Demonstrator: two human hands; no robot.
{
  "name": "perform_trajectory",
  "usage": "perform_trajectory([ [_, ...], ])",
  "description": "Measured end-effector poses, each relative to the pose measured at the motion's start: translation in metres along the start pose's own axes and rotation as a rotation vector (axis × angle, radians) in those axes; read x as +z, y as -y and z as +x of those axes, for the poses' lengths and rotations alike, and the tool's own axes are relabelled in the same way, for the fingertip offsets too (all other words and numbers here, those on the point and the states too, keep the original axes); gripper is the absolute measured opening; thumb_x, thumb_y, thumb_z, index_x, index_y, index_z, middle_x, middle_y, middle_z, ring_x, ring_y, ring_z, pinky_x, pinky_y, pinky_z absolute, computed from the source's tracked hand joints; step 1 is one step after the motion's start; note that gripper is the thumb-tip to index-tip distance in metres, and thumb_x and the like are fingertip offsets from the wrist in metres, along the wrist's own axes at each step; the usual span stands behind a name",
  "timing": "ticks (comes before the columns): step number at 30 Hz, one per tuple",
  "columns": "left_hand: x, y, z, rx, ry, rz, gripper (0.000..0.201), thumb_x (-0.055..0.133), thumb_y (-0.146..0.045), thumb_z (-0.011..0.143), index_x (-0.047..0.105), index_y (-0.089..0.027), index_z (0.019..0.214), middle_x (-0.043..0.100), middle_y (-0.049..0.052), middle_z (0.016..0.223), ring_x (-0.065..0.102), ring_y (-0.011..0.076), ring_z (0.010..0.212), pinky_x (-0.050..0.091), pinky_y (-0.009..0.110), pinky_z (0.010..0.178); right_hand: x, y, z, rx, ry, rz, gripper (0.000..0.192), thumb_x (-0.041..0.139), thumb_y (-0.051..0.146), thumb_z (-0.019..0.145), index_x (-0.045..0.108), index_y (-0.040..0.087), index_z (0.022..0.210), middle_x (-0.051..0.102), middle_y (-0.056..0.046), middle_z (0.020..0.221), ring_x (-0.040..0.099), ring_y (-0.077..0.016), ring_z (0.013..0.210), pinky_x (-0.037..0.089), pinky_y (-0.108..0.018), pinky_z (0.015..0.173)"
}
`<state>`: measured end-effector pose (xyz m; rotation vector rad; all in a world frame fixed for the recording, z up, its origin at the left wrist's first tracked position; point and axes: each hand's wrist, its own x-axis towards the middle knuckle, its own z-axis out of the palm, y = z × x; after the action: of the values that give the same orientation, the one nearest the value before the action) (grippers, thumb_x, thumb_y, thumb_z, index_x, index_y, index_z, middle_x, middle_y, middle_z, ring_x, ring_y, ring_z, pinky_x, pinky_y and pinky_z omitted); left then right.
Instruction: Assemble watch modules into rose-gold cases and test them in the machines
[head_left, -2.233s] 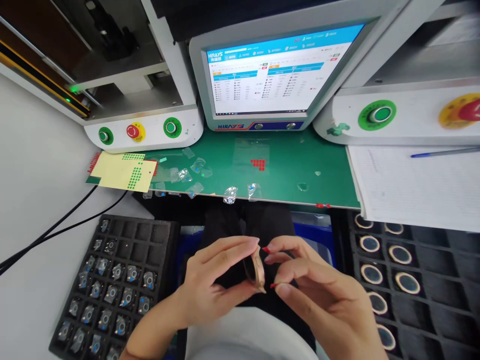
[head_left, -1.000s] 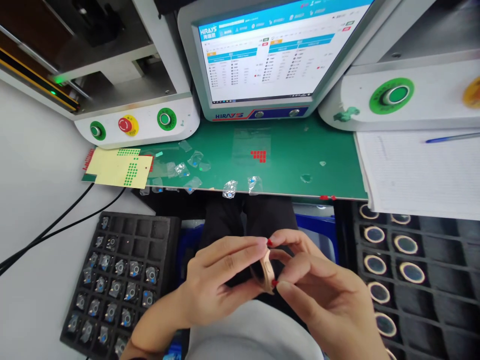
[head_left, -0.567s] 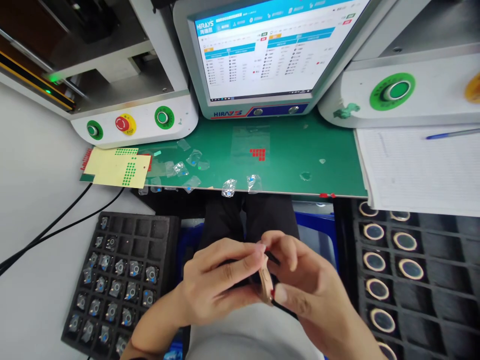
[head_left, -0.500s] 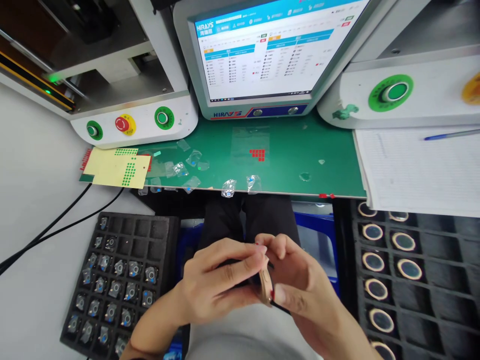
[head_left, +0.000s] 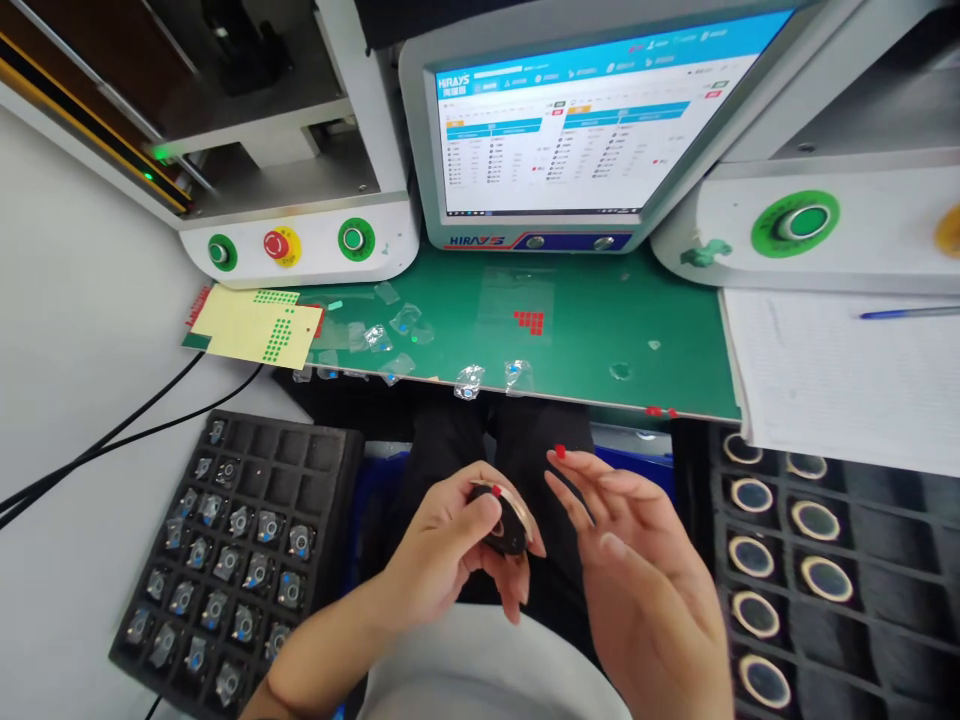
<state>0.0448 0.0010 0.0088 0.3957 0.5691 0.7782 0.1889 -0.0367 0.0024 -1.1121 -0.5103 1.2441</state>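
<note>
L hand (head_left: 450, 550) is gripping a round gold-rimmed part (head_left: 508, 525), thumb on top. R hand (head_left: 637, 560), at its 3 o'clock, is hanging wide open, touching nothing.

Round gold-rimmed black part (head_left: 508, 525), tilted, over lap.

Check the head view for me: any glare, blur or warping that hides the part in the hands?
Head view: wide-angle warping bends the monitor and the green mat; the screen is bright but partly legible; the left hand and gold-rimmed round part are fairly sharp; the open right hand looks slightly soft.
</note>
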Motion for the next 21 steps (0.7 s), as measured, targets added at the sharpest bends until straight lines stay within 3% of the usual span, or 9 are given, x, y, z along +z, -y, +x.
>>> perform_trajectory([
  [4,0.009,0.004,-0.001,0.053,-0.119,0.089,0.031,0.071,-0.042,0.090,0.063,-0.013,0.083,0.063,0.002,0.081,0.057,0.0052,0.044,0.044,0.010,0.035,0.007,-0.001,-0.004,-0.018,0.026,0.009,0.019,0.076,0.031,0.083,0.067,0.029,0.100,0.070,-0.003,0.114,0.064,-0.0192,0.113,0.048,-0.036,0.100],
  [10,0.014,0.008,-0.007,0.193,-0.107,0.268,0.031,0.064,-0.042,0.095,0.061,-0.014,0.084,0.059,0.000,0.070,0.050,0.0047,0.046,0.039,0.013,0.042,0.016,-0.002,-0.010,0.022,0.089,0.052,0.015,0.072,0.031,0.087,0.067,0.030,0.102,0.069,-0.003,0.116,0.065,-0.0174,0.114,0.053,-0.030,0.095],
  [15,0.024,0.005,-0.013,0.255,-0.123,0.496,0.030,0.057,-0.042,0.099,0.059,-0.015,0.084,0.058,0.003,0.080,0.053,0.0104,0.062,0.046,0.020,0.056,0.027,0.000,-0.018,0.062,0.102,0.079,0.015,0.071,0.030,0.089,0.067,0.033,0.103,0.068,-0.002,0.115,0.070,-0.0121,0.098,0.056,-0.015,0.068],
  [21,0.027,0.002,-0.019,0.407,-0.092,0.865,0.022,0.044,-0.032,0.105,0.059,-0.018,0.099,0.062,0.004,0.090,0.059,0.0154,0.082,0.050,0.026,0.076,0.037,0.005,-0.018,0.081,0.136,0.171,0.012,0.071,0.028,0.089,0.068,0.032,0.100,0.072,0.001,0.110,0.070,-0.0109,0.099,0.059,-0.019,0.081],
])
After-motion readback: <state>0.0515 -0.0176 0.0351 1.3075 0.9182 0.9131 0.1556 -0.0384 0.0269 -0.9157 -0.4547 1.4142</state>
